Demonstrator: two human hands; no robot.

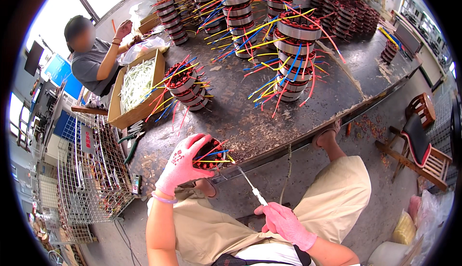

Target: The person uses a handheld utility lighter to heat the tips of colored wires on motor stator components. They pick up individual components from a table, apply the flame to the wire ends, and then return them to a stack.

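At the table's near edge my left hand (pixel 185 162), in a pink glove, is wrapped round a motor stator (pixel 208 156) with red windings. Yellow, blue and red leads stick out of the stator's right side. In front of my lap my right hand (pixel 286 223), also gloved in pink, grips a slim tool (pixel 258 195) with a white handle and a thin metal shaft. The shaft's tip points up and left, close to the stator's leads; whether it touches a lead I cannot tell. Beyond my left hand stands a short stack of wired stators (pixel 187 89).
Tall stator stacks (pixel 294 57) with leads jutting out stand farther back on the dark worn table (pixel 332 90). A cardboard box (pixel 114 108) of white sleeves and green-handled pliers (pixel 131 146) are at left. A co-worker (pixel 96 59) sits behind the box. A wooden chair (pixel 418 143) stands right.
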